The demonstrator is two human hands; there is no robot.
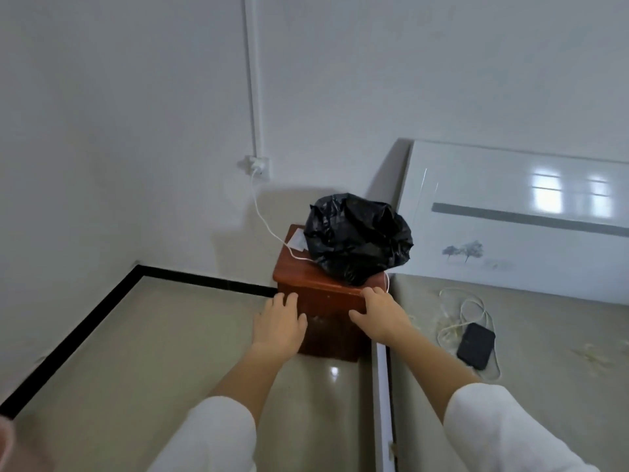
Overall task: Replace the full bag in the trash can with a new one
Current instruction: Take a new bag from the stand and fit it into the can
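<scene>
Black bag [357, 238], no readable writing

Counts: 1 black trash bag [357, 238]. 1 wooden nightstand [323, 301]. 2 hands, left hand [279, 323] & right hand [383, 315]. 1 black power bank [476, 345]. 1 wall socket [258, 166]. 1 headboard [527, 219].

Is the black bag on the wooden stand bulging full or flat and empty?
Full: the black bag stands rounded and bulging on the wooden stand. Its contents cannot be seen.

Crumpled black trash bag [357, 238], bulging, resting atop small wooden cabinet [316, 284]
</scene>
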